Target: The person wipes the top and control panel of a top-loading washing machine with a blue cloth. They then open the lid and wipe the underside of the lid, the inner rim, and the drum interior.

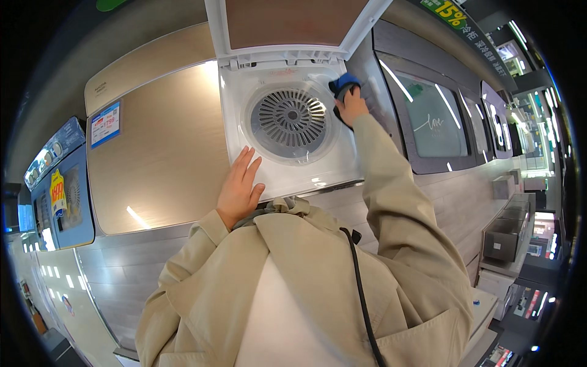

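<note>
A white twin-tub washing machine (298, 181) stands before me, its brown-panelled lid (289, 23) raised at the back. A round, clear slotted inner cover (292, 114) sits in its top opening. My right hand (352, 106) grips a blue and black cloth (345, 85) at the machine's right edge, beside the opening. Near the front left, my left hand (241, 188) rests at the white rim with its fingers apart, holding nothing. The front of the white top is close to my jacket.
A gold-coloured closed lid (160, 147) with a price card (106, 124) adjoins on the left. Farther left is a blue twin-tub washer (73, 202). Right of me stands a grey washer with a glass lid (433, 114). A black cable (360, 293) hangs down my jacket.
</note>
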A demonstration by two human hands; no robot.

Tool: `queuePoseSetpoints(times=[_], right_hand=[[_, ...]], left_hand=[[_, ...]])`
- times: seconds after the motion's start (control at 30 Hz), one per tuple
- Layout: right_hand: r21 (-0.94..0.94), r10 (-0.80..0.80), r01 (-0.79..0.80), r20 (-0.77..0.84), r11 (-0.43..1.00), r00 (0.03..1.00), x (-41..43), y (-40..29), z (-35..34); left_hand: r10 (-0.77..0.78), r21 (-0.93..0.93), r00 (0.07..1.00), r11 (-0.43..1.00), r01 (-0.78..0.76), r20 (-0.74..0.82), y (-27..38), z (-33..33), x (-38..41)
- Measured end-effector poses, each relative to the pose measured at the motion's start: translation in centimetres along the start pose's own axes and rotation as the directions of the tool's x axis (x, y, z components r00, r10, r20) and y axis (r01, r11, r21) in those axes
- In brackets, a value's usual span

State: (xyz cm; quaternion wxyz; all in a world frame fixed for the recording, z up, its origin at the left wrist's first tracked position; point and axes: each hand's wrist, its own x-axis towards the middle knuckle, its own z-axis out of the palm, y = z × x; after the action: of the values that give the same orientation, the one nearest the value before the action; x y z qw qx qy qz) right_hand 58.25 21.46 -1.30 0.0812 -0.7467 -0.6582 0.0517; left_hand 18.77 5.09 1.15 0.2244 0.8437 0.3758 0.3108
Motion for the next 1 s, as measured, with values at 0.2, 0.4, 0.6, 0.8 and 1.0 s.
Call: queuePoseSetpoints(times=[0.2, 0.4, 0.6, 0.8, 1.0], right_hand=[[0.116, 0.0, 0.008, -0.069, 0.993, 0.998, -17.1, 2.1, 0.8], [0.396, -0.021, 0.059, -0.1, 0.916, 0.995, -22.9, 3.2, 2.7], [0.159, -0.164, 0.175, -0.078, 0.972, 0.983, -12.0, 3.6, 1.6], [0.102, -0.256, 0.272, -0.151, 0.957, 0.955, 0.6, 2.2, 1.3], [0.125, -0.282, 0.308, -0.191, 0.943, 0.94, 6.6, 1.7, 1.2]], left_hand=[[-0.001, -0.004, 1.0, 1.0, 0.001, -0.004, 0.3, -0.1, 0.2], [-0.021, 0.011, 1.0, 1.0, 0.021, -0.002, 0.5, 0.0, 0.1], [0.008, 0.048, 0.999, 0.999, -0.01, 0.041, 0.1, 0.0, 0.2], [-0.014, 0.05, 0.998, 0.999, 0.011, 0.061, 0.3, -0.3, 0.2], [-0.021, 0.051, 0.999, 0.999, 0.019, 0.038, 0.6, -0.4, -0.1]])
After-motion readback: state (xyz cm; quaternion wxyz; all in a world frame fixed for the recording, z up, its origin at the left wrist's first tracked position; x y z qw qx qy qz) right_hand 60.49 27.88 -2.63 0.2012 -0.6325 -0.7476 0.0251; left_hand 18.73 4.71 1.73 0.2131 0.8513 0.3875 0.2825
